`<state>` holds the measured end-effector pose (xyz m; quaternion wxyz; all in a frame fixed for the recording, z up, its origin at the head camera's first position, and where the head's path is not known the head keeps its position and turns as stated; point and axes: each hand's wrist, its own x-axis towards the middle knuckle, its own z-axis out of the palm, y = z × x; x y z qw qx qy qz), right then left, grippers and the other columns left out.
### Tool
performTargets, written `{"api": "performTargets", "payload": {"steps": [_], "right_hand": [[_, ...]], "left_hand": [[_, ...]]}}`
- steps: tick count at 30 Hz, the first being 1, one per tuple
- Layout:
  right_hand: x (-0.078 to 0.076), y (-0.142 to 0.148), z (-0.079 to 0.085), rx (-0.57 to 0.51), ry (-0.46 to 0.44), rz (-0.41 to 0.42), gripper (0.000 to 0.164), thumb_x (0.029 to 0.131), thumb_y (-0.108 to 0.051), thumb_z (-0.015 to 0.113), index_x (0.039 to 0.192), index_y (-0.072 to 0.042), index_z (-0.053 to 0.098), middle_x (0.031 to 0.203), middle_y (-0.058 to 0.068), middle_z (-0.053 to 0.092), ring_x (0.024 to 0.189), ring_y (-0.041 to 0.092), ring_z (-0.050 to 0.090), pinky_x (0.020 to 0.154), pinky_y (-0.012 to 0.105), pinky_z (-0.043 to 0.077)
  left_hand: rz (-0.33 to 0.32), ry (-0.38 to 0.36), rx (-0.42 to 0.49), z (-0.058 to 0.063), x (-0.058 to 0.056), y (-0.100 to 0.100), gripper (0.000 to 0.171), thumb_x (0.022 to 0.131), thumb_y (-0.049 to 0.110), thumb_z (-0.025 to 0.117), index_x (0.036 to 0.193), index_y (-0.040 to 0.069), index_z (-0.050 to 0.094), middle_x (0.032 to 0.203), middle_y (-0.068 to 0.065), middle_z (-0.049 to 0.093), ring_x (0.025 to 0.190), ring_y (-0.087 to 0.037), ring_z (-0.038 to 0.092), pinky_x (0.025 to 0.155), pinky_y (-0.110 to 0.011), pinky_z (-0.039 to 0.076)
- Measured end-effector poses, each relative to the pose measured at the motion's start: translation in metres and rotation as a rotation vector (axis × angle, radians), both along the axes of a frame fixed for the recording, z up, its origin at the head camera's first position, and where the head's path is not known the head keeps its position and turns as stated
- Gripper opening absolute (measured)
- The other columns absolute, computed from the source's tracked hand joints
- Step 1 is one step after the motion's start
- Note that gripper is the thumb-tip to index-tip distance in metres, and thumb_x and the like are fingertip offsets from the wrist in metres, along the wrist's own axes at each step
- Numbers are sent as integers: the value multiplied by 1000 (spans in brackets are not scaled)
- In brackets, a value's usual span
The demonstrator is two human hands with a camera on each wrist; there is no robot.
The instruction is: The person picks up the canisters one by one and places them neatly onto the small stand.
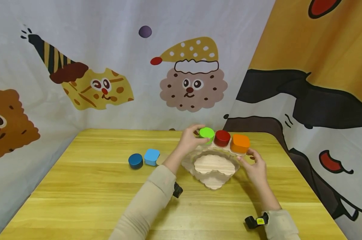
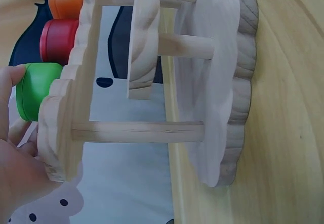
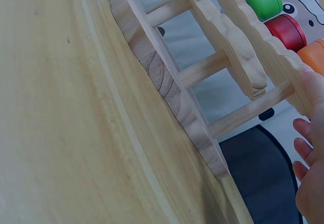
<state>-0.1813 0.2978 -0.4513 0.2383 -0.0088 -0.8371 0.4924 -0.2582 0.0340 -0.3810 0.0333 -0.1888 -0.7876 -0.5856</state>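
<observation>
A tiered wooden stand (image 1: 196, 163) with scalloped boards on round posts stands on the table. Along its top board sit a green round block (image 1: 206, 133), a red round block (image 1: 222, 138) and an orange rounded-square block (image 1: 240, 143). My left hand (image 1: 189, 138) holds the green block between thumb and fingers at the top board's left end. At the other end, my right hand (image 1: 256, 166) grips the board's corner, just below the orange block. In the left wrist view, the lower board (image 2: 217, 82) is bare.
Left of the stand, a dark blue round block (image 1: 135, 161) and a light blue rounded-square block (image 1: 151, 157) lie on the wooden table (image 1: 87, 193). A printed cartoon curtain (image 1: 108, 40) hangs behind the table's far edge.
</observation>
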Motion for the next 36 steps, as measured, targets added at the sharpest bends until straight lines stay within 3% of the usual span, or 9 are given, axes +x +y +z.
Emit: {"api": "performTargets", "payload": {"steps": [9,16,23,31,36], "right_hand": [[0,0,-1,1,5,-7,51,83,-11,76,126,7,55,114,20,57,104,36,47,90,47,33],[0,1,-2,7,13,-5,51,82,-11,76,125,7,55,112,20,57,103,35,48,90,46,33],[0,1,-3,13,13,-7,51,83,-12,76,125,8,54,112,20,58,102,33,47,89,45,34],[-1,2,-3,7,22,-5,51,83,-11,76,125,7,55,112,20,58,103,34,48,90,42,34],[-2,1,-3,7,23,-3,51,83,-11,76,125,8,54,112,20,58,104,34,49,91,42,34]], "left_hand": [[-13,11,-25,-5,-1,1,56,75,10,82,126,4,61,111,-7,60,90,-24,56,72,-24,49],[-17,-22,-41,-6,0,1,57,76,14,82,128,6,60,106,-5,60,87,-24,56,69,-24,48],[-23,-27,-63,-5,2,0,58,77,15,82,129,7,59,111,-4,60,87,-22,55,70,-25,48],[-24,-25,-45,-3,7,-6,63,77,20,82,133,8,56,126,-6,56,100,-23,54,77,-28,49],[-5,0,-24,1,14,-15,63,78,23,81,134,10,55,127,-3,55,106,-25,50,78,-32,49]]}}
